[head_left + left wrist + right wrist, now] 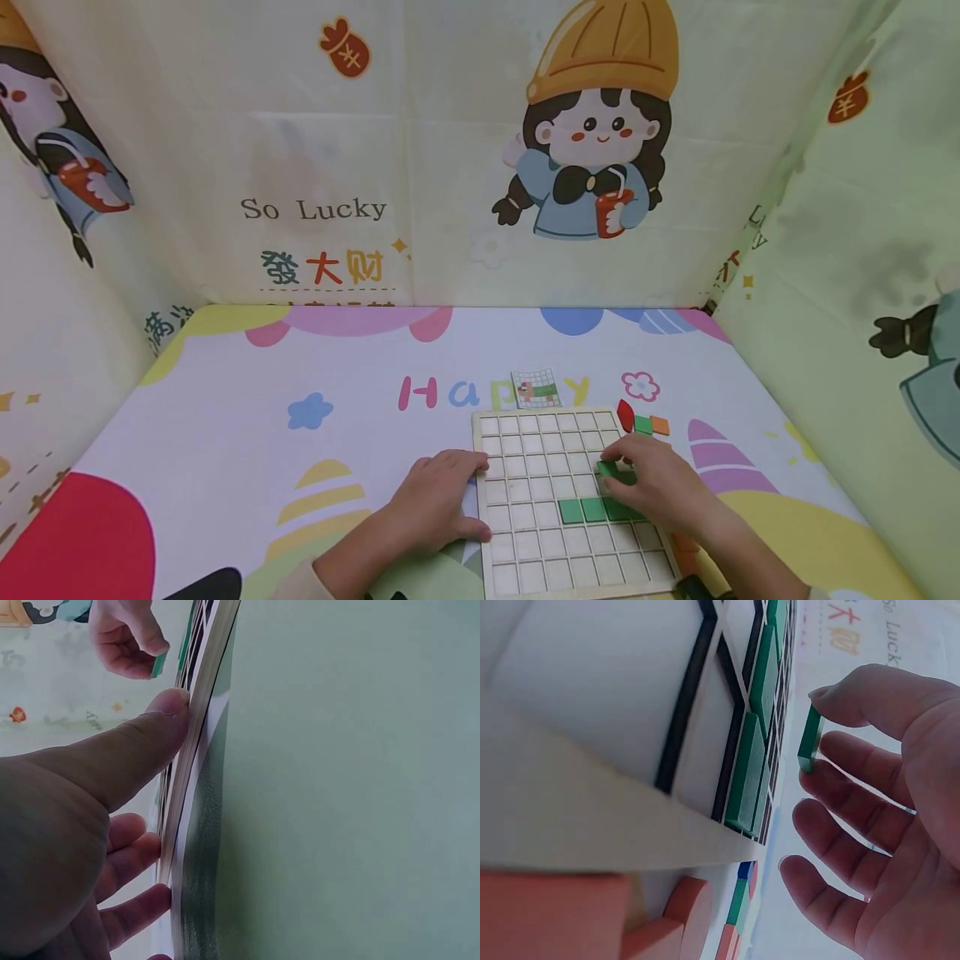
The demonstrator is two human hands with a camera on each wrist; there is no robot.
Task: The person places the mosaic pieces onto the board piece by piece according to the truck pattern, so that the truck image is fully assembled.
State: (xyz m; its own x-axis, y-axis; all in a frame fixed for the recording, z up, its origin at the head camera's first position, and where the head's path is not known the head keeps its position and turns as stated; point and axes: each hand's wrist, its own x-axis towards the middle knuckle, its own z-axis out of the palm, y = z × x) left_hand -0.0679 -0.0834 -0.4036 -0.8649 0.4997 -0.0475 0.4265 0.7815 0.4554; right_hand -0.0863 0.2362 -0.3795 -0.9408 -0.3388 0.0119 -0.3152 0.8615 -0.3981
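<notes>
A wooden grid board lies on the printed tabletop, with a row of green square tiles set in its cells. My right hand is over the right part of the board. Between its thumb and fingertips it pinches a green tile, held apart from the grid. At the board's left edge rests my left hand. Its thumb and fairly straight fingers touch the wooden side. My right hand covers part of the row's right end in the head view.
Behind the board lies a small picture card with a gridded pattern. Near its far right corner are a red leaf-shaped piece, a green piece and an orange piece. More orange pieces lie along the right side.
</notes>
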